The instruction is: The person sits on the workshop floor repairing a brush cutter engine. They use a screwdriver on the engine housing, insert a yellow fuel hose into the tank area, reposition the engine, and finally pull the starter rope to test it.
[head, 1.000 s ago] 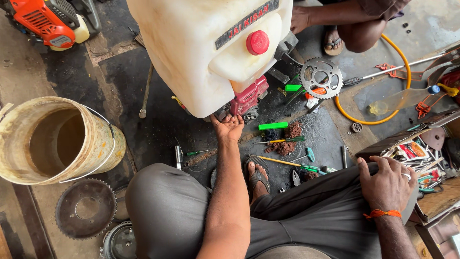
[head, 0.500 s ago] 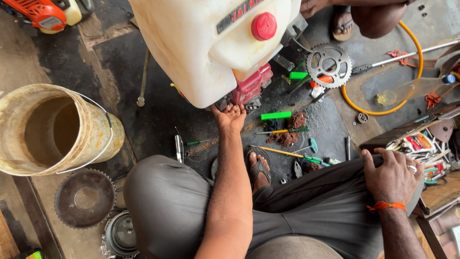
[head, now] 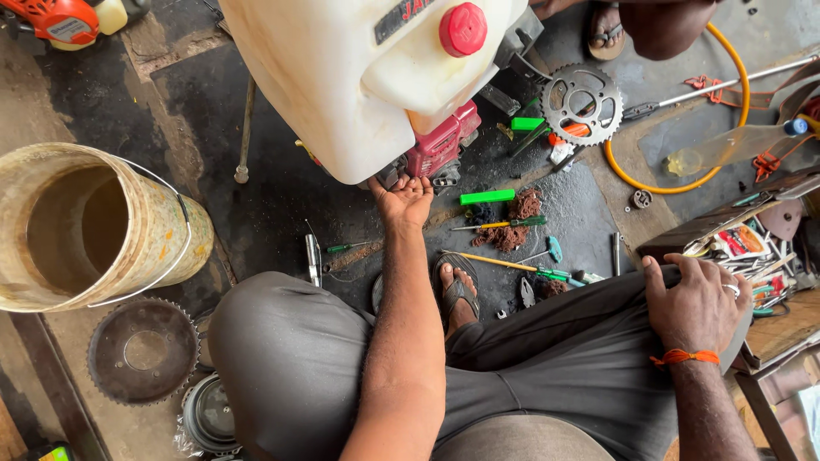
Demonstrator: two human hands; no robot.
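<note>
Left hand point(head: 405, 201) has stayed reaching under the white tank point(head: 359, 77), fingers point(head: 416, 182) loosely curled and touching the red engine block point(head: 442, 145) beneath it, nothing gripped; its position matches half a second ago. Right hand point(head: 696, 299) still rests flat on the right knee, fingers spread, holding nothing. Only the view shifted: the sprocket point(head: 582, 104) and green-handled tools point(head: 489, 197) lie on the floor as before.

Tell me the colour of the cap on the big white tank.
Red; the cap on the tank shows clearly in the head view.
</note>
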